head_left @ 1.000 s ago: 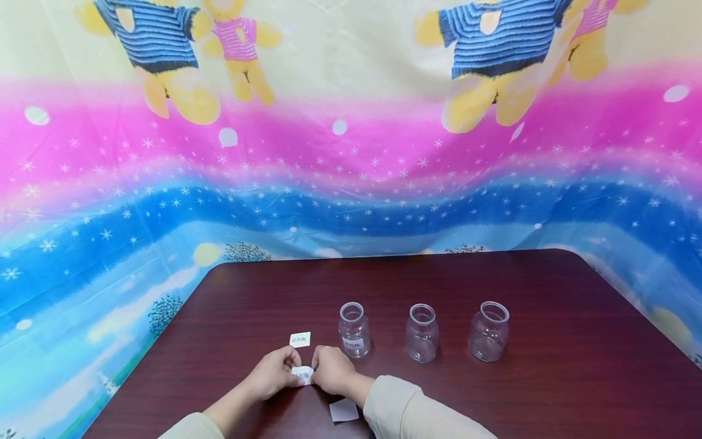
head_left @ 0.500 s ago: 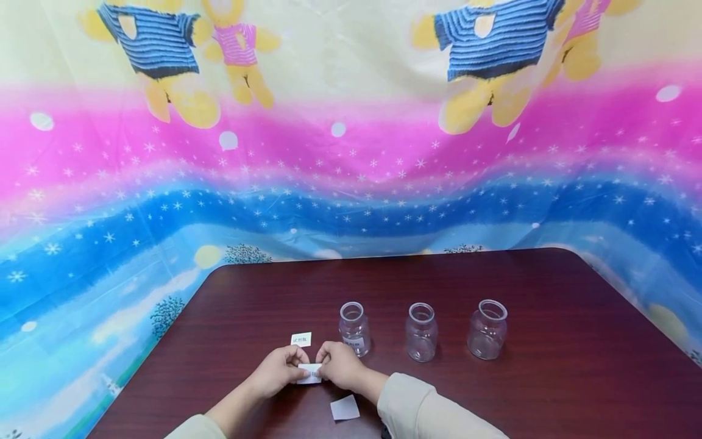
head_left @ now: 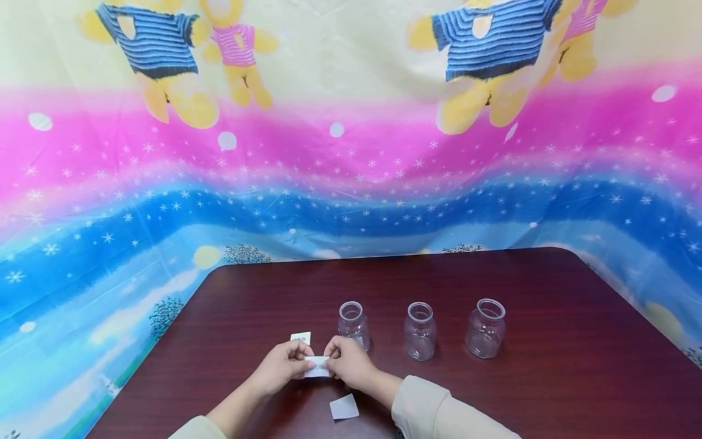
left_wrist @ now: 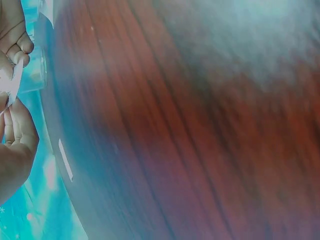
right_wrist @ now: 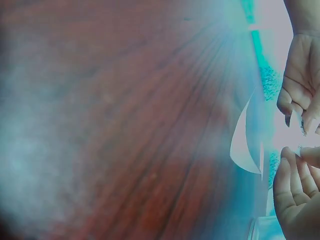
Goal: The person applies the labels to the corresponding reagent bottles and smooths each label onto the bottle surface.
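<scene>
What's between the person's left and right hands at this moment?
A white label with dark print, its ends pinched by the left hand and the right hand. The head view shows this clearly; both wrist views catch it too.

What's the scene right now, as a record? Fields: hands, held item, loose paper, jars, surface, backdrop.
left hand: pinches one end of the held label
right hand: pinches its other end
held label: white, dark print, stretched between both hands
loose label: printed, lies beyond the hands
white slip: no print visible, lies nearer the person
left jar: upright, partly behind right hand
middle jar: upright, no lid
right jar: upright, no lid
table: dark reddish-brown
backdrop: printed bears, snowflakes
</scene>
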A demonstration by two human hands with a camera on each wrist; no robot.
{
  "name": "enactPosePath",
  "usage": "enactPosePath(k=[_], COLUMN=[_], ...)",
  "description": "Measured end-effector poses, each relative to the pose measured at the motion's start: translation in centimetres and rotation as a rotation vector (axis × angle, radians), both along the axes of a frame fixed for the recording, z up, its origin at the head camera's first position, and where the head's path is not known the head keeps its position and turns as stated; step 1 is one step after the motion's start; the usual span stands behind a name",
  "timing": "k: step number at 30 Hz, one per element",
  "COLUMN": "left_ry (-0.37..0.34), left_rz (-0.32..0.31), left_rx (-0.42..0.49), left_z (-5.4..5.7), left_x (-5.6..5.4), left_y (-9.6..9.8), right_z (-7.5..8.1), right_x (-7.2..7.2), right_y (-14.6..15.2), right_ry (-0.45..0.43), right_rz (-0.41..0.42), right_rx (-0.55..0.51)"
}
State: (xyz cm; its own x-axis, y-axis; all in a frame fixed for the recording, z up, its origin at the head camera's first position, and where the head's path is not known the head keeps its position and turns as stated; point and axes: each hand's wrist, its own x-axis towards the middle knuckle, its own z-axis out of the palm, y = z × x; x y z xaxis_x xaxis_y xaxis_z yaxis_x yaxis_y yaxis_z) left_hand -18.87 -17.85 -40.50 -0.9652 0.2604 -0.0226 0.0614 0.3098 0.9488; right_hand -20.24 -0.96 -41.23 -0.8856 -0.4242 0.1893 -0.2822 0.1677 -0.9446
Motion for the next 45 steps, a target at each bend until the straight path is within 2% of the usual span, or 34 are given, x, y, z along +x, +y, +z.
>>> enactPosePath(k=[11,22,30,37,45], left_ry=[-0.085,-0.153,-0.186,-0.218,-0.226], left_rz=[-0.022,-0.062,-0.128,-0.171,-0.207], left_rx=[0.158,0.249,0.288,0.328,0.351], left_z=[0.6,1.6,1.8,2.0,2.1], left_x=[0.3,0.6,0.9,1.2,1.5], left_y=[1.0,1.8,2.3,2.7,3.1], right_z=[1.0,2.1,2.1,2.3,1.9], right_x=[0.4,0.8,1.2,1.7,1.7], right_y=[1.5,2.9,4.0,4.9,5.5], right_ry=[0.019,0.017,-0.029,-0.027,-0.039], right_rz=[-0.042,-0.046,-0.015,0.003,0.007], right_rx=[0.005,-0.021,-0.05,-0.054,-0.037])
